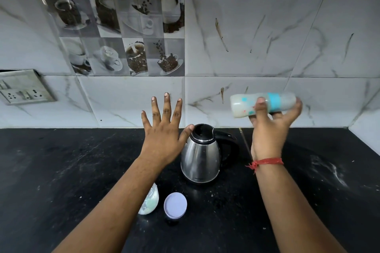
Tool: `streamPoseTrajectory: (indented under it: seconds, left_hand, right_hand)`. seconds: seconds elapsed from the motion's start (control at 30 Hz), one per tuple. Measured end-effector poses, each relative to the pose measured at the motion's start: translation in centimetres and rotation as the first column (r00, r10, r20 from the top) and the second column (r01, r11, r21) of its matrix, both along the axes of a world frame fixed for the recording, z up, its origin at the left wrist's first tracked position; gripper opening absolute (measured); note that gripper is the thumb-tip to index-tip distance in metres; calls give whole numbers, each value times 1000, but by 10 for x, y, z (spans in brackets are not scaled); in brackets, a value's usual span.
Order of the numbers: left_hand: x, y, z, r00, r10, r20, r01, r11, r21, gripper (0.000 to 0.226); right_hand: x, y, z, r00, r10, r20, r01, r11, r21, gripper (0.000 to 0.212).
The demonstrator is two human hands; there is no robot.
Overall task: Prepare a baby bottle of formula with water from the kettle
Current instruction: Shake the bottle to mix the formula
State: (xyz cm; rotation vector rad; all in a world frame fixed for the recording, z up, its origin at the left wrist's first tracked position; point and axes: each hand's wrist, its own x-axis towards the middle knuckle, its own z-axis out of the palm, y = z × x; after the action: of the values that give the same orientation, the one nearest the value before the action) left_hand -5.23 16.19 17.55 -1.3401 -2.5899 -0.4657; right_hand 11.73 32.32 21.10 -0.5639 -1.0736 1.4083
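The right hand [269,129] holds the baby bottle [263,104] up in the air in front of the tiled wall [267,47], its fingers [260,107] curled round the middle. The bottle lies on its side, long axis running left to right, base to the left and blue-ringed top to the right; it is blurred, so the cap end is hard to make out. The left hand [164,133] hovers with fingers spread straight, holding nothing, beside the kettle [200,158] on the black tabletop [61,170]. A round lid [175,205] lies nearer, and the left forearm half hides a pale container [151,201].
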Motion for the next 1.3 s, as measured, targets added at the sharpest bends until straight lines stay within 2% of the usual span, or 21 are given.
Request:
streamPoseTrajectory:
  seconds: [0.03, 0.07, 0.13, 0.17, 0.27, 0.3, 0.33, 0.4, 0.43, 0.47, 0.53, 0.6, 0.67, 0.73, 0.87, 1.0, 1.03, 1.13, 1.17, 1.23, 1.3]
  left_hand:
    - [1, 0, 0, 1000, -3, -7, 3, 1000, -2, 80]
    - [1, 0, 0, 1000, -8, -15, 8, 1000, -1, 80]
    - [1, 1, 1, 1000, -11, -21, 11, 1000, -1, 80]
    - [0, 1, 2, 1000, -10, -20, 10, 1000, -6, 81]
    - [0, 1, 4, 1000, -6, -12, 5, 1000, -12, 81]
    - [0, 0, 4, 1000, -7, -13, 7, 1000, -15, 81]
    - [0, 0, 4, 1000, -10, -16, 10, 1000, -19, 81]
    - [1, 1, 4, 1000, -15, -17, 14, 1000, -22, 81]
    - [0, 2, 4, 1000, -14, -14, 14, 1000, -20, 81]
    - [0, 2, 4, 1000, -13, -10, 13, 1000, -17, 81]
    - [0, 3, 3, 1000, -9, -2, 9, 1000, -15, 81]
    - [0, 3, 2, 1000, -9, -7, 9, 1000, -22, 82]
    - [0, 2, 2, 1000, -10, -16, 10, 1000, -27, 83]
    - [-1, 2, 2, 1000, -7, -13, 6, 1000, -22, 82]
    - [-4, 1, 1, 1000, 8, 10, -8, 1000, -16, 81]
    - [-3, 0, 0, 1000, 0, 0, 0, 1000, -17, 81]
    - [-3, 1, 0, 1000, 1, 8, -1, 1000, -12, 81]
    - [-3, 2, -1, 1000, 3, 16, -2, 1000, -13, 80]
    - [-2, 2, -1, 1000, -1, 11, 2, 1000, -17, 79]
    - [-2, 1, -2, 1000, -7, 3, 7, 1000, -23, 79]
    - [-3, 1, -1, 1000, 0, 7, 0, 1000, -18, 79]
  right_hand:
    - [-2, 0, 0, 999, 6, 49, -7, 1000, 4, 72]
    - [-4, -2, -2, 973, 60, 223, -72, 996, 47, 75]
    - [-5, -7, -7, 851, 201, 485, -269, 961, 72, 77]
    - [-4, -7, -7, 862, 200, 466, -258, 964, 63, 75]
    - [1, 1, 2, 997, 46, 58, -45, 999, -10, 71]
    - [0, 3, 2, 999, 21, 48, -21, 1000, 2, 75]
    - [-2, 2, 1, 989, 37, 143, -42, 998, 37, 80]
    - [-4, -3, -1, 848, 161, 505, -242, 965, 99, 88]
    - [-4, -3, -2, 814, 180, 552, -280, 955, 101, 86]
    - [-2, -2, 1, 839, 141, 525, -235, 965, 116, 82]
    - [2, 2, 7, 981, 39, 191, -48, 998, 45, 78]
    - [1, 4, 5, 998, 0, 60, 1, 1000, -10, 77]
    - [-5, 1, -5, 932, 176, 318, -186, 982, 2, 74]
    - [-4, 1, -8, 870, 290, 399, -301, 953, -38, 74]
    - [4, 9, 4, 999, 30, 24, -29, 998, -55, 71]
    - [-4, 4, -8, 885, 265, 382, -286, 958, -3, 74]
    - [-3, 4, -5, 901, 236, 364, -251, 968, -5, 72]
    - [0, 9, 4, 1000, 20, 21, -19, 999, -45, 68]
    - [-1, 8, 6, 999, 15, 32, -14, 999, -29, 70]
    - [-7, 5, -2, 926, 162, 341, -195, 979, 62, 76]
    - [-6, 3, -5, 881, 223, 417, -264, 964, 42, 75]
